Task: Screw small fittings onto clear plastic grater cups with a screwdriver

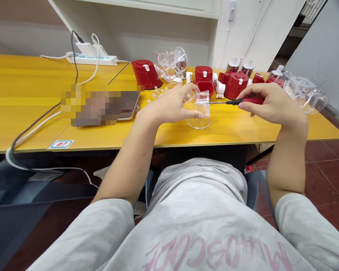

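My left hand (176, 103) grips a clear plastic cup (200, 121) over the table, fingers and thumb closed around its side. From the right, my right hand (271, 103) holds a screwdriver (252, 101) with a red and black handle. Its thin metal shaft lies level and its tip meets the clear cup's right side near the top. Whether a screw sits at the tip is too small to tell. Just behind the cup is a small red container (206, 87).
Red cup-shaped parts (146, 75), clear plastic pieces (171, 62) and white fittings (220, 88) line the back of the yellow table (169, 135). More clear parts (302, 88) stand right. A tablet-like device (127, 105), cables (76, 71) and a power strip (93, 59) are left.
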Demonstrator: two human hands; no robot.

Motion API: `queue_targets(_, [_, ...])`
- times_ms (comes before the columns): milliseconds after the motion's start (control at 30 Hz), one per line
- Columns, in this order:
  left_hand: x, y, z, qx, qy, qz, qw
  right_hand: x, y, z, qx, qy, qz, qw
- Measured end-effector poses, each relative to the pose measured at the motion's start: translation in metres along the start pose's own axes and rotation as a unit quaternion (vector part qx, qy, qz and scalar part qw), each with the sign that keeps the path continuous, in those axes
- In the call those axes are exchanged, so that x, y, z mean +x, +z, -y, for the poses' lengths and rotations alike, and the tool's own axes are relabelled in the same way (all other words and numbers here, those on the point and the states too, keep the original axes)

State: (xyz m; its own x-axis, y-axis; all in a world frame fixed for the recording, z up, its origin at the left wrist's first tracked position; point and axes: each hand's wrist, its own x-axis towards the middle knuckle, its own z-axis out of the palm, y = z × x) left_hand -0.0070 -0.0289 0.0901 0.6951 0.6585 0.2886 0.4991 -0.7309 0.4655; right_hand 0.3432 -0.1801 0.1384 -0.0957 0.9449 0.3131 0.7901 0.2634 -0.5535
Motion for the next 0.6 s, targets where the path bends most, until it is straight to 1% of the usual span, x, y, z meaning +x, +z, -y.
queue_targets(100, [0.0000, -0.0004, -0.0003, 0.006, -0.001, 0.004, 1.000, -0.0004, -0.0004, -0.0003, 0.020, 0.009, -0.001, 1.000])
queue_targets(233, [-0.0004, -0.0007, -0.0011, 0.010, -0.001, 0.004, 1.000, 0.0012, -0.0018, -0.0019, 0.007, 0.001, -0.010, 1.000])
queue_targets(367, [-0.0003, -0.0008, -0.0011, 0.011, 0.000, 0.002, 1.000, 0.0032, -0.0020, -0.0053, 0.029, 0.009, 0.024, 0.999])
queue_targets(433, [-0.0002, -0.0011, -0.0016, 0.011, -0.002, 0.005, 1.000, 0.0033, -0.0016, -0.0063, 0.035, 0.006, 0.030, 0.999])
queue_targets(600, [-0.0003, -0.0021, -0.0054, 0.009, -0.005, 0.010, 1.000, 0.0023, -0.0006, -0.0077, 0.044, -0.037, -0.005, 0.998])
